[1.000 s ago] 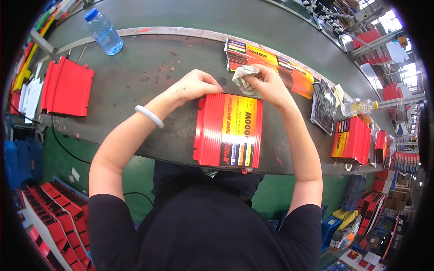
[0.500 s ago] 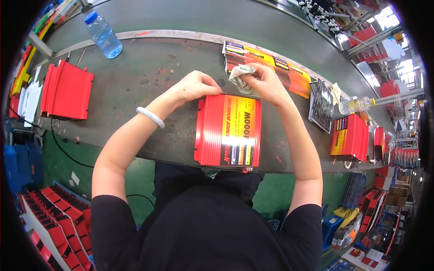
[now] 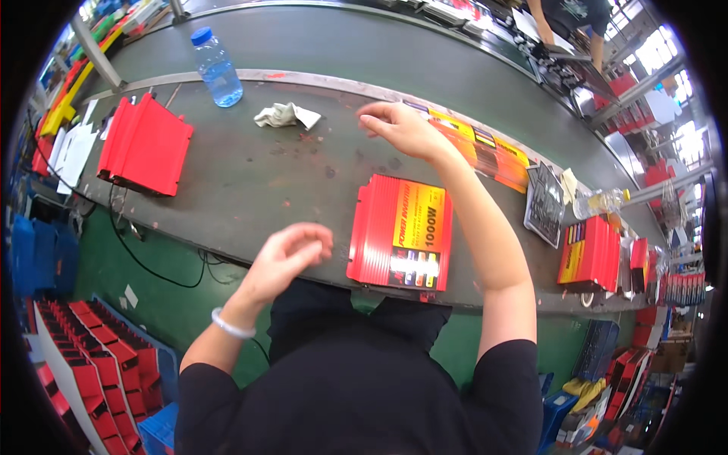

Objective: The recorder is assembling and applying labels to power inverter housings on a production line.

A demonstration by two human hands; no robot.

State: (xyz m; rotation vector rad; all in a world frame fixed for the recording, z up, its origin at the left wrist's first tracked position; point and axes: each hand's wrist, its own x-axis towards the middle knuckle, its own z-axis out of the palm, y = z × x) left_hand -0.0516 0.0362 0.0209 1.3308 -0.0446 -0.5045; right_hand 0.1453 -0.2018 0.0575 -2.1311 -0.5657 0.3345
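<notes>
A red power inverter (image 3: 370,235) with a yellow and black label lies on the workbench in front of me. My left hand (image 3: 284,256) hovers just left of it, near the bench's front edge, fingers loosely curled and holding nothing. Beyond the inverter, my right hand (image 3: 402,127) is raised over the bench with its fingers bent, apart and empty. A crumpled whitish cloth (image 3: 287,116) rests on the bench to the left of that hand. Close behind my right hand is a stack of yellow and red label sheets (image 3: 478,144), partly covered by my forearm.
Another red casing (image 3: 148,144) and a blue-capped water bottle (image 3: 220,76) stand at the left. Toward the right are a black patterned packet (image 3: 544,203), a yellow-capped bottle (image 3: 599,203) and another red inverter (image 3: 599,254). Across the line, a person's arm (image 3: 540,19) shows.
My right hand has let go of the cloth, which now lies farther left on the bench. My left hand has left the inverter's far edge and come back toward me. The view has shifted.
</notes>
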